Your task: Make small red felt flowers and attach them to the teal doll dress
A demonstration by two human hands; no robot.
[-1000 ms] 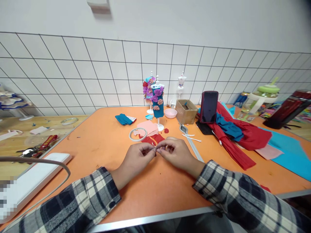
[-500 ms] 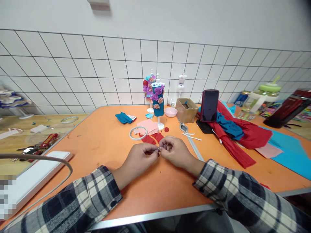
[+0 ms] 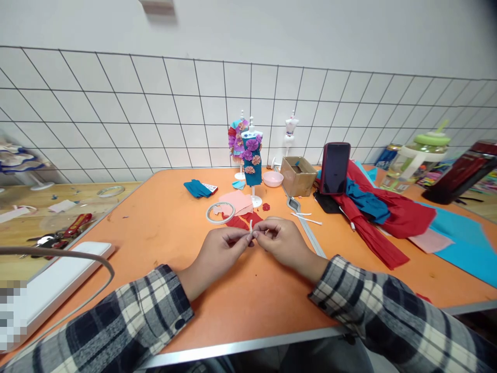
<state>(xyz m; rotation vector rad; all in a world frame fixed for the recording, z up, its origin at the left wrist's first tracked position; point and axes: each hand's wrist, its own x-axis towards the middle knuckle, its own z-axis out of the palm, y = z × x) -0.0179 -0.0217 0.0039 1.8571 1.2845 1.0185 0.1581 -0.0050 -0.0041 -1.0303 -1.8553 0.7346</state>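
Note:
My left hand point(image 3: 223, 248) and my right hand point(image 3: 285, 243) meet over the near middle of the table, thumbs and forefingers pinched together. A thin white strip point(image 3: 251, 225) stands up from between their fingertips; its lower end is hidden. Both hands seem to grip it. Just beyond the fingers lie red paper pieces point(image 3: 236, 220), pink paper sheets point(image 3: 240, 199) and a tape roll point(image 3: 209, 216). A small red ruffled piece point(image 3: 266, 206) rests right of the pink sheets. Behind stands a mini dress form point(image 3: 254, 168) in a blue dress with purple and pink flowers.
Farther back are a second decorated dress form point(image 3: 235, 140), a bare one point(image 3: 291, 127), a pink bowl point(image 3: 273, 180) and a cardboard box point(image 3: 297, 178). A ruler point(image 3: 315, 243), white strips point(image 3: 308, 218), a phone point(image 3: 335, 168) and red fabric point(image 3: 404, 212) lie to the right; a white power bank-like block point(image 3: 62, 290) lies left.
The white strip now shows upright above my fingertips, where earlier only a tiny bit was visible between them. My hands have barely shifted.

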